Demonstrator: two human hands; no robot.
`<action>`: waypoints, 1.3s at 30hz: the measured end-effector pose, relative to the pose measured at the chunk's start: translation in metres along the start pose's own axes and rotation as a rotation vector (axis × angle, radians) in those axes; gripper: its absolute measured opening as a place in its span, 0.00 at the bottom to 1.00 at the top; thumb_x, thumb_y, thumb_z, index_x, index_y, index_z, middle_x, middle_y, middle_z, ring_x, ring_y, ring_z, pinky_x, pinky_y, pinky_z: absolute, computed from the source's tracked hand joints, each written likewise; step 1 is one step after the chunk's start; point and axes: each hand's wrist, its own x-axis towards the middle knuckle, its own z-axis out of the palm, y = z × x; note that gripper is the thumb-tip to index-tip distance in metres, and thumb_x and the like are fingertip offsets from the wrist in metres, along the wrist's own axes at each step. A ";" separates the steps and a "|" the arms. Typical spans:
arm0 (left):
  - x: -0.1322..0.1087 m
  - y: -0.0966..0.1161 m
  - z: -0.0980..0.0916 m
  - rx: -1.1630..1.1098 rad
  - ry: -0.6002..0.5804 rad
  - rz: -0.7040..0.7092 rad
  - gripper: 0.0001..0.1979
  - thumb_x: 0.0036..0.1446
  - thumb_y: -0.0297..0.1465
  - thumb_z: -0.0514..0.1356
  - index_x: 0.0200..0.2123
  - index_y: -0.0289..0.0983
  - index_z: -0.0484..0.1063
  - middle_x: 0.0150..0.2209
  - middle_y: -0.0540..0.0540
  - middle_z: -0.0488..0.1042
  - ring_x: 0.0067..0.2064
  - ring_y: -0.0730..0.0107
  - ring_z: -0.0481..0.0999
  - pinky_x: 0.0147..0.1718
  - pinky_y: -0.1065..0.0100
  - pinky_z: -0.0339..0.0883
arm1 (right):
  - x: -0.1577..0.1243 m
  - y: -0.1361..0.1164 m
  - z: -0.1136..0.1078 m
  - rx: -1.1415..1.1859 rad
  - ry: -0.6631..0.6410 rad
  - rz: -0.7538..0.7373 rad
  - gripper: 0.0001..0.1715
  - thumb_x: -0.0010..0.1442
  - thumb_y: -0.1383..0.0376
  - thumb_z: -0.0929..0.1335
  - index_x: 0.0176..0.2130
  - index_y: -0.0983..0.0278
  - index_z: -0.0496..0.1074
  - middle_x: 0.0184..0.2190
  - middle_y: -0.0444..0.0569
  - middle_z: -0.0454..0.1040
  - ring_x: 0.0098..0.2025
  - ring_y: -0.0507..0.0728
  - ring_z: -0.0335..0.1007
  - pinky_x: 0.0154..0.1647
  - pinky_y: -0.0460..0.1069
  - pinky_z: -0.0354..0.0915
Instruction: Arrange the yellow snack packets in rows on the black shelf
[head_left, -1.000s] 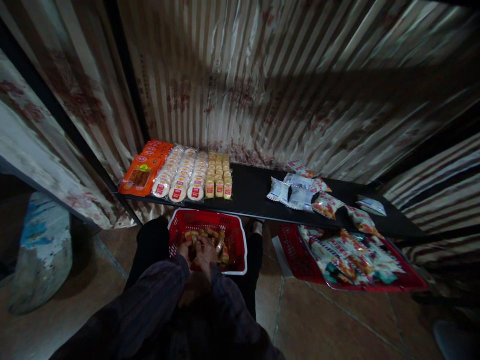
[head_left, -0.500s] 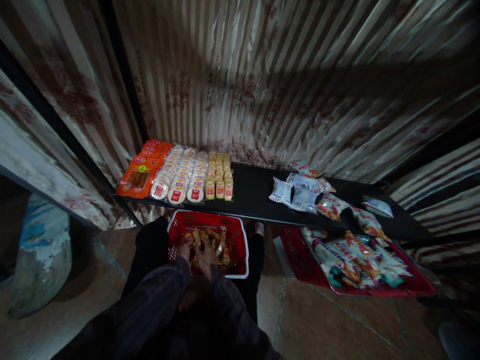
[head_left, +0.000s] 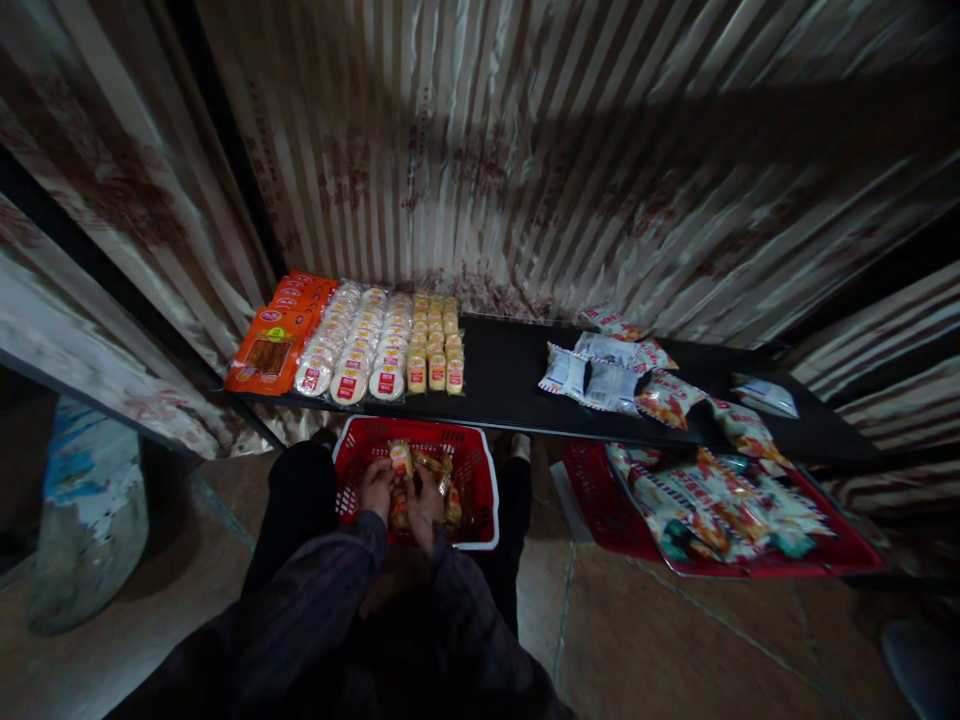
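A small yellow wrapped snack cake [head_left: 401,459] with a red-and-white label is held upright between my two hands, over the red basket [head_left: 489,500]. My left hand [head_left: 376,488] pinches it from the left side. My right hand [head_left: 424,506] has its fingers closed against its lower right side. Beneath and beside my hands, several more wrapped snack cakes [head_left: 453,506] lie loose in the basket. On the black shelf [head_left: 501,375] above, matching yellow cakes [head_left: 436,372] stand in neat rows.
Left of those rows are round white packets [head_left: 349,385] and orange packets [head_left: 264,350]. Puffy snack bags [head_left: 611,385] lie scattered along the shelf's right part. A second red basket [head_left: 607,510] on the floor holds more bags. A striped curtain [head_left: 465,150] hangs behind.
My hands have drawn one snack cake up from the pile and turned its label into view. They now hold it between them. The view has shifted slightly.
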 end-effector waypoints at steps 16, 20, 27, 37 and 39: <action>-0.014 0.031 0.019 0.311 -0.120 0.355 0.14 0.56 0.27 0.56 0.46 0.40 0.75 0.50 0.43 0.80 0.52 0.62 0.78 0.56 0.60 0.70 | 0.024 -0.017 -0.018 0.063 0.148 -0.114 0.25 0.65 0.54 0.62 0.50 0.64 0.79 0.46 0.60 0.80 0.49 0.65 0.75 0.52 0.60 0.69; -0.009 0.035 0.027 0.300 -0.154 0.442 0.17 0.56 0.26 0.56 0.48 0.39 0.74 0.53 0.42 0.78 0.54 0.62 0.77 0.59 0.58 0.68 | 0.035 -0.025 -0.028 0.046 0.150 -0.119 0.25 0.66 0.54 0.62 0.52 0.63 0.79 0.45 0.58 0.80 0.47 0.64 0.75 0.52 0.58 0.69; 0.000 0.048 0.043 0.307 -0.169 0.543 0.19 0.56 0.23 0.54 0.51 0.38 0.73 0.58 0.41 0.75 0.60 0.62 0.74 0.64 0.55 0.63 | 0.058 -0.039 -0.040 0.038 0.146 -0.143 0.26 0.66 0.54 0.62 0.53 0.65 0.77 0.48 0.60 0.79 0.49 0.63 0.76 0.53 0.57 0.69; 0.013 0.070 0.067 0.353 -0.222 0.649 0.19 0.57 0.22 0.54 0.51 0.37 0.72 0.59 0.39 0.73 0.61 0.63 0.72 0.64 0.56 0.64 | 0.095 -0.044 -0.049 0.031 0.183 -0.169 0.24 0.63 0.57 0.65 0.51 0.66 0.78 0.47 0.58 0.80 0.47 0.62 0.76 0.50 0.55 0.71; 0.017 0.072 0.073 0.365 -0.223 0.684 0.20 0.56 0.22 0.54 0.51 0.37 0.72 0.59 0.39 0.73 0.62 0.62 0.72 0.64 0.56 0.64 | 0.102 -0.044 -0.050 0.020 0.196 -0.180 0.23 0.62 0.59 0.65 0.52 0.65 0.78 0.46 0.58 0.80 0.46 0.61 0.76 0.49 0.55 0.71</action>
